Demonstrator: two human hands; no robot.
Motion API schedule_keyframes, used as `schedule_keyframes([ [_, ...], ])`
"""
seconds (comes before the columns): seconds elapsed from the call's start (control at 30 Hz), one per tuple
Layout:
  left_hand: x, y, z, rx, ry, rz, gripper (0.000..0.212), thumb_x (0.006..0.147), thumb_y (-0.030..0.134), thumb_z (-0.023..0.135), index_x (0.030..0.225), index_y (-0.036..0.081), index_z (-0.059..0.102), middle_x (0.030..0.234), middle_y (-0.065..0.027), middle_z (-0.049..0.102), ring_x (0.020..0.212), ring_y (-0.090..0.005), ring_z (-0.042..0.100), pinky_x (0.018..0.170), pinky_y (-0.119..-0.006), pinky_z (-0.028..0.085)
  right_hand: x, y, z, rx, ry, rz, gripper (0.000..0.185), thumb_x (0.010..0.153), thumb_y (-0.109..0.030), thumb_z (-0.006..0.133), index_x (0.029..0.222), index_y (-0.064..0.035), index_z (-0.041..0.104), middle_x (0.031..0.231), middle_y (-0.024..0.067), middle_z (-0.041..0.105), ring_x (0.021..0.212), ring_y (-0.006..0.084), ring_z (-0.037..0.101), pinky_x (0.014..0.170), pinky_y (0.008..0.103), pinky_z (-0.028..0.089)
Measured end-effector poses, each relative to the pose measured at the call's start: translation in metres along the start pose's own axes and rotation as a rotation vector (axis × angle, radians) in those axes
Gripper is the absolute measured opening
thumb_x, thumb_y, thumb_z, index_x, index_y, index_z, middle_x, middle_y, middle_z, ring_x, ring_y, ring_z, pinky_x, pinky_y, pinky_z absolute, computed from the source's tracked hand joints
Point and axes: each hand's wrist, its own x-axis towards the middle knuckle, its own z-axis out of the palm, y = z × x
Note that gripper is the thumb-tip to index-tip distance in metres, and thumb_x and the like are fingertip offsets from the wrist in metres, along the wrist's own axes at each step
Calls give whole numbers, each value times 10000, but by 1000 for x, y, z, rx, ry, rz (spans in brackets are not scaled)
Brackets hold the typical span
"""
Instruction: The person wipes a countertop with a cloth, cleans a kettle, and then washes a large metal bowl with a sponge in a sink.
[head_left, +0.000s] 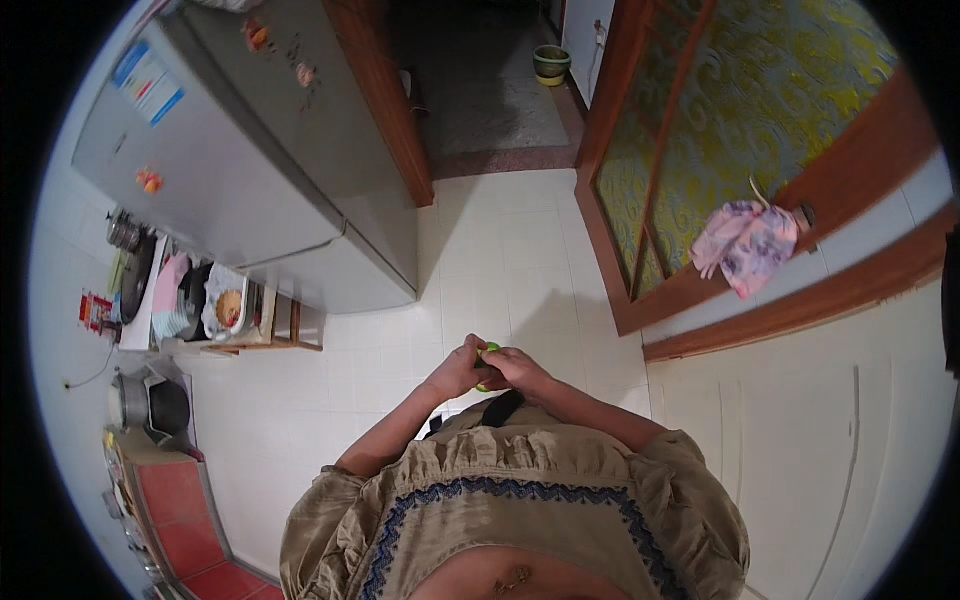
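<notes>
In front of my waist my two hands meet around a small bright green object (490, 347). Green shows above and below the fingers, but the rest is covered, so its kind cannot be made out. My left hand (455, 372) grips it from the left side. From the right, my right hand (517, 367) closes on it, with the thumb near its upper end. A black strap (503, 409) lies on my clothing just below the hands.
A grey refrigerator (225, 150) stands at upper left beside a doorway. An ajar wooden door (607, 255) has patterned glass and a floral cloth (750, 244) on its handle. Dishes crowd a wooden stand (300, 322). Pots (133, 401) and a red-tiled counter (180, 491) line the left.
</notes>
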Motion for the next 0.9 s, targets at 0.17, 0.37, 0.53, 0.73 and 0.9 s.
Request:
schedule_keyframes([
  [0.17, 113, -4, -45, -250, -3, -37, 335, 855, 161, 611, 1077, -22, 441, 814, -167, 621, 739, -263, 618, 665, -354, 485, 71, -97, -52, -161, 56, 23, 312, 916, -322, 505, 936, -25, 598, 853, 73, 634, 764, 139, 621, 754, 300, 511],
  [0.37, 250, -5, -116, -345, -73, -44, 342, 875, 235, 591, 1087, 3, 456, 880, -158, 648, 794, -247, 636, 663, -346, 470, 171, -203, -103, -211, 159, 36, 295, 903, -293, 543, 979, -11, 584, 867, 73, 628, 749, 148, 624, 719, 300, 525],
  [0.53, 382, -1, -166, -300, -177, 68, 359, 900, 199, 580, 1133, -50, 472, 1025, -152, 632, 920, -183, 617, 788, -316, 485, 247, -289, -166, -167, 204, 128, 285, 892, -233, 577, 1032, 14, 548, 849, 72, 604, 713, 138, 596, 681, 275, 514],
  [0.73, 509, 24, -242, -195, -128, 138, 319, 883, 158, 588, 1127, -30, 504, 1027, -161, 620, 910, -208, 627, 789, -325, 493, 330, -392, -228, -162, 190, 41, 279, 894, -231, 574, 1008, 20, 531, 807, 64, 588, 659, 129, 565, 635, 265, 491],
  [0.9, 619, 1, -313, -169, 13, 81, 254, 883, 96, 581, 1115, 8, 528, 1018, -103, 609, 905, -171, 595, 750, -306, 493, 426, -450, -310, -523, 293, -19, 291, 848, -241, 580, 878, 48, 596, 749, 108, 620, 638, 162, 601, 569, 306, 469],
])
